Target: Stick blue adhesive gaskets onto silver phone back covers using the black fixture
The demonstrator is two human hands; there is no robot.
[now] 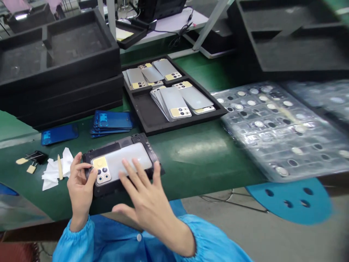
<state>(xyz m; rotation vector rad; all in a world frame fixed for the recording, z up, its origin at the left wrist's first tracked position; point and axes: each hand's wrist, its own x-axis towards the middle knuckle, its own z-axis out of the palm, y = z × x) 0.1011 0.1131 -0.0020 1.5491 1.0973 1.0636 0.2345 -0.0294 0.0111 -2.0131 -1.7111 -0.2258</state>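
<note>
The right hand (148, 200) spreads over a silver phone panel (117, 160), so I cannot see the surface beneath its fingers. White lettering (149, 145) on the black fixture (105, 149) is too small for me to read. At upper right, a black tray (302, 67) is blurred and cut off. A monitor (160, 9) is cropped above; the green bench (201, 145) hides part of a blue stool (294, 214).
</note>
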